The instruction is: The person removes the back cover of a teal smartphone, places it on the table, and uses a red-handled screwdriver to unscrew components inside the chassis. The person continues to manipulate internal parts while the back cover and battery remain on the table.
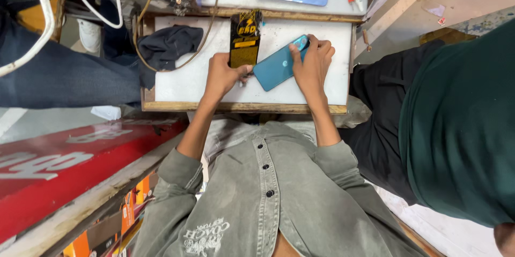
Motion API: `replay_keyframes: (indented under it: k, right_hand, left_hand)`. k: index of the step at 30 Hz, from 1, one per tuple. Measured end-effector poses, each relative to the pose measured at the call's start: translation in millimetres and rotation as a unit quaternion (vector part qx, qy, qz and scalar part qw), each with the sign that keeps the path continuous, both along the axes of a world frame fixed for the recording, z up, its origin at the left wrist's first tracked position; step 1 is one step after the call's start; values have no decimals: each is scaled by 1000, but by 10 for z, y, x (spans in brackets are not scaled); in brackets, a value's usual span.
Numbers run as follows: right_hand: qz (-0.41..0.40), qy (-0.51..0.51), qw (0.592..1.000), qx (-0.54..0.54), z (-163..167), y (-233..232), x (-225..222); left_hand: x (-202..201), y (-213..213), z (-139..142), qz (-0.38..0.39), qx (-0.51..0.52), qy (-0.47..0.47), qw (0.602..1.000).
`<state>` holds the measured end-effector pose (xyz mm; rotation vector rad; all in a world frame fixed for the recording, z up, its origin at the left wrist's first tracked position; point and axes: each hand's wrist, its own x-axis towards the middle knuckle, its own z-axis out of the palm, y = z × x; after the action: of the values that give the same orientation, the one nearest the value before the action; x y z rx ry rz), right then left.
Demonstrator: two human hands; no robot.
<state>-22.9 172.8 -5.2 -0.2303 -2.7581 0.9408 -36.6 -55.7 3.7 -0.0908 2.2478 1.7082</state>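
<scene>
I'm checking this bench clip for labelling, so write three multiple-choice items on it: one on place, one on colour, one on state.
1. Where does the dark cloth lie?
A. left part of the white board
B. on the phone
C. under the right hand

2. What colour is the phone under the hands?
A. red
B. teal
C. white

3. How is that phone lying?
A. standing on edge
B. flat on the board, back up
C. lifted clear of the board

Answers:
1 A, the cloth sits at the board's left, by the wire.
2 B, its back is teal.
3 B, it lies flat with the camera corner under the right hand's fingers, while the left hand touches its other end by the black-and-yellow packet.
</scene>
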Motion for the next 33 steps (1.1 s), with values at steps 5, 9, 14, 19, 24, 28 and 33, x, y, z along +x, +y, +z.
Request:
replay_keyframes:
  k: [5,9,14,19,24,28,33]
  right_hand:
    - [-112,3,986,-127,93,-46,-102]
    - [-108,74,982,-138,150,-82,-102]
    - [-124,82,980,-130,135,-76,-114]
    - [-127,130,975,-126,109,-96,-102]
    - [-113,134,977,-122,57,-120,-69]
    - [-131,128,973,-138,15,-122,-65]
    - [-169,127,967,-145,-40,-92,-100]
  left_hand:
    - [182,173,-70,46,55,52,996]
    - [337,273,-61,83,33,184,979]
    - [254,387,9,27,-53,197,978]
    - [213,557,45,40,-28,198,979]
    - [184,712,34,52,6,197,979]
    - [90,902,62,50,-5,196,979]
    - [188,699,177,45,-42,177,982]
